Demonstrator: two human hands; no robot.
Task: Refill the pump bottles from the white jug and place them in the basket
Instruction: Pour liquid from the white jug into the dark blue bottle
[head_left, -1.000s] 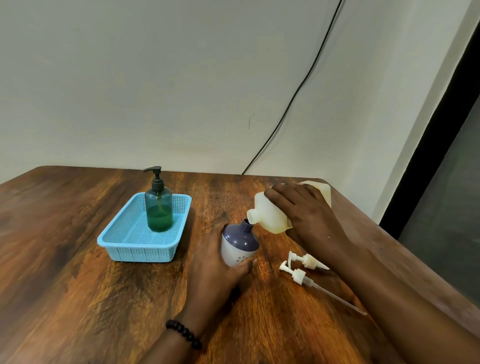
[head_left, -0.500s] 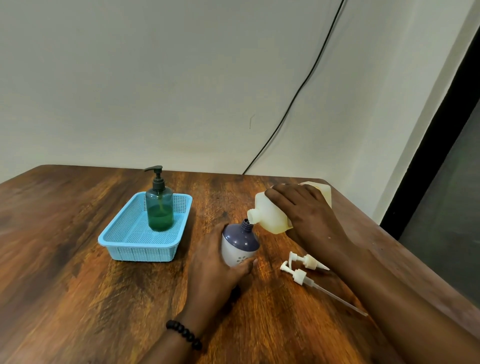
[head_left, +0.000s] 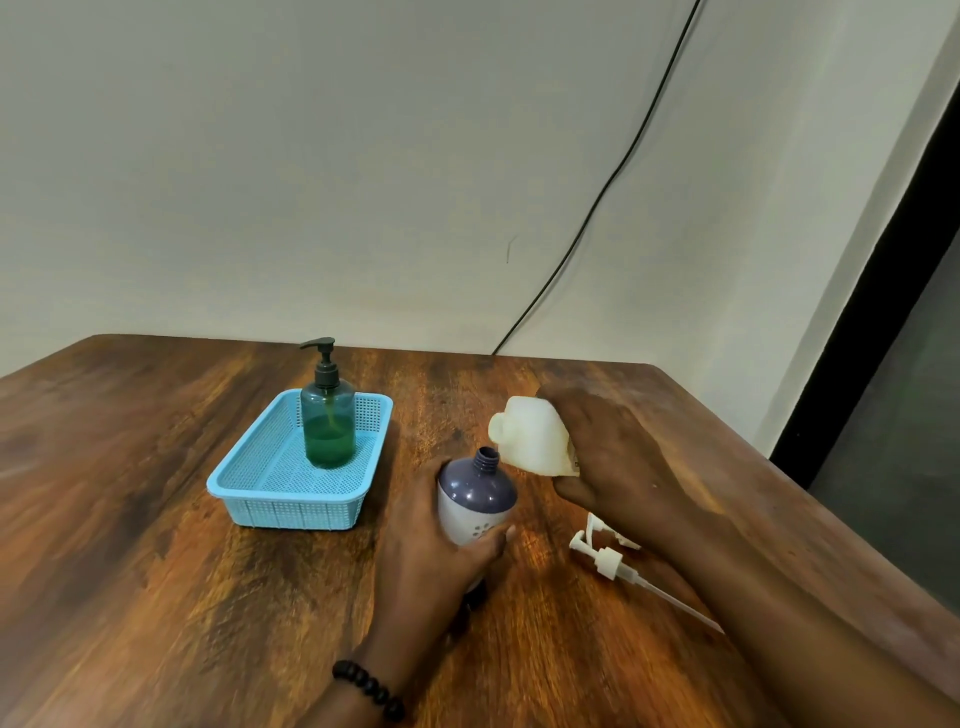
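My left hand (head_left: 434, 545) grips a squat purple-and-white bottle (head_left: 475, 501) standing upright on the wooden table (head_left: 156, 597), its neck uncapped. My right hand (head_left: 613, 457) holds the white jug (head_left: 530, 439), tilted with its spout facing left, slightly above and right of the bottle's neck and apart from it. A green pump bottle (head_left: 328, 415) with a dark pump stands upright in the far part of the light blue basket (head_left: 291, 512). Two white pump heads (head_left: 605, 556) with long tubes lie on the table under my right forearm.
A black cable (head_left: 608, 192) runs down the wall behind the table. The table's right edge (head_left: 779, 467) passes close to my right arm, with a dark doorway beyond it. A beaded bracelet (head_left: 369, 688) sits on my left wrist.
The jug's spout was at the purple bottle's neck; it has now lifted off and swung up and to the right. My left hand still holds the bottle in the same place.
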